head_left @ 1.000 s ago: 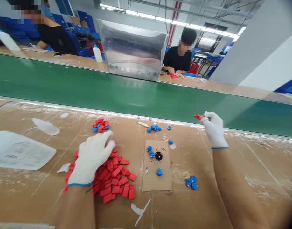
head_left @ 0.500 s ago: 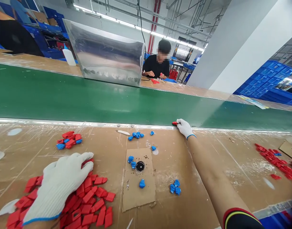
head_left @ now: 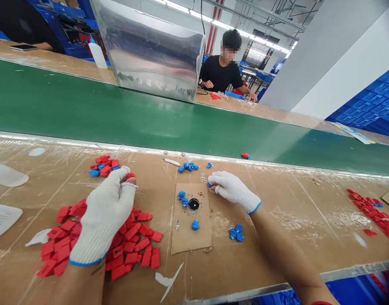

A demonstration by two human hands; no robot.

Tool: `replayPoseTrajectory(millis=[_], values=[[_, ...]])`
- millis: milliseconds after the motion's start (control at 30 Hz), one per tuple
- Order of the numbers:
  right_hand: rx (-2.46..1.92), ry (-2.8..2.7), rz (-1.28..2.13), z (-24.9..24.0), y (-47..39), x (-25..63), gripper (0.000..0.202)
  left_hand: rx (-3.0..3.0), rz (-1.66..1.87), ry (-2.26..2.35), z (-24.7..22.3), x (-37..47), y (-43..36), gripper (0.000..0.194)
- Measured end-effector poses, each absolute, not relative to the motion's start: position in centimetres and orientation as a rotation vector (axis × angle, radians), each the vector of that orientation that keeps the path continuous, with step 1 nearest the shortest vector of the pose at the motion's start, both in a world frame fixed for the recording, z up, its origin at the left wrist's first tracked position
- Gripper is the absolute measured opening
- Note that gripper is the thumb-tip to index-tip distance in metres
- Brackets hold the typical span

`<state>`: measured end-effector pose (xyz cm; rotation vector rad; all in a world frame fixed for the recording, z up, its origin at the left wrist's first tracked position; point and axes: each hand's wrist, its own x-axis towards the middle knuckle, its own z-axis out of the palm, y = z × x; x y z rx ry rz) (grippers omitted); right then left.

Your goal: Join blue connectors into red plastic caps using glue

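My left hand (head_left: 104,214), in a white knit glove, is closed on a red plastic piece (head_left: 130,176) and held above a spread pile of red pieces (head_left: 131,245). My right hand (head_left: 234,190), gloved likewise, has its fingertips pinched on a small blue piece (head_left: 210,184), mostly hidden, just beyond the right edge of a cardboard sheet (head_left: 191,241). On that sheet lie a round black-centred dish (head_left: 193,205) and a few blue pieces (head_left: 195,225). A red piece with a blue part (head_left: 245,156) rests on the green belt (head_left: 150,123).
Red and blue pieces (head_left: 104,166) lie mixed at the back left. Blue pieces sit behind the sheet (head_left: 188,167) and right of it (head_left: 237,233). More red pieces (head_left: 370,214) lie far right. Across the belt stand a metal panel (head_left: 156,55) and a seated co-worker (head_left: 221,70).
My right hand has let go of the red piece at the belt and come back to a blue piece near the sheet. My left hand has lifted from the pile with a red piece.
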<state>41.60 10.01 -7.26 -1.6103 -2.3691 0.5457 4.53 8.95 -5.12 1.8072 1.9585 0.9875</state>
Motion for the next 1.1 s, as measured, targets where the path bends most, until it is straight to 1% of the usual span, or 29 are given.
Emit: replayPoseTrajectory(millis=[67, 133, 300, 467, 567, 667, 733, 800, 900, 1000, 1100], values=[[-1.658, -2.364, 0.529, -7.0, 10.1, 40.4, 0.014, 1.695, 1.052, 1.926, -5.0, 5.1, 8.8, 0.029], [-1.717, -2.326, 0.515, -7.0, 10.4, 40.0, 0.013, 1.664, 1.093, 1.865, -5.1, 5.4, 8.7, 0.03], [-1.732, -2.161, 0.564, -7.7, 10.5, 40.4, 0.016, 1.68, 1.135, 1.779, -5.0, 5.6, 8.7, 0.02], [-1.438, -1.957, 0.731, -7.3, 9.7, 41.1, 0.02, 1.625, 1.197, 1.764, -5.3, 5.6, 8.5, 0.02], [-1.23, -1.844, 0.784, -6.3, 8.9, 41.0, 0.03, 1.572, 1.308, 1.581, -5.7, 6.2, 8.0, 0.022], [-1.078, -1.761, 0.867, -5.2, 7.9, 40.2, 0.038, 1.489, 1.397, 1.383, -6.0, 7.3, 7.4, 0.018], [-0.974, -1.68, 0.996, -4.5, 7.3, 39.5, 0.041, 1.485, 1.387, 1.265, -6.1, 8.0, 7.0, 0.015], [-0.887, -1.62, 1.08, -3.8, 6.9, 39.0, 0.039, 1.509, 1.373, 1.176, -6.0, 8.6, 6.8, 0.012], [-0.872, -1.66, 1.008, -3.1, 6.7, 38.5, 0.033, 1.524, 1.396, 1.126, -5.9, 9.1, 6.7, 0.012], [-0.885, -1.708, 0.924, -2.8, 6.8, 38.5, 0.034, 1.513, 1.406, 1.116, -6.0, 9.3, 6.6, 0.014], [-0.863, -1.727, 0.884, -2.7, 6.8, 38.6, 0.031, 1.488, 1.38, 1.094, -6.4, 9.4, 6.5, 0.018]])
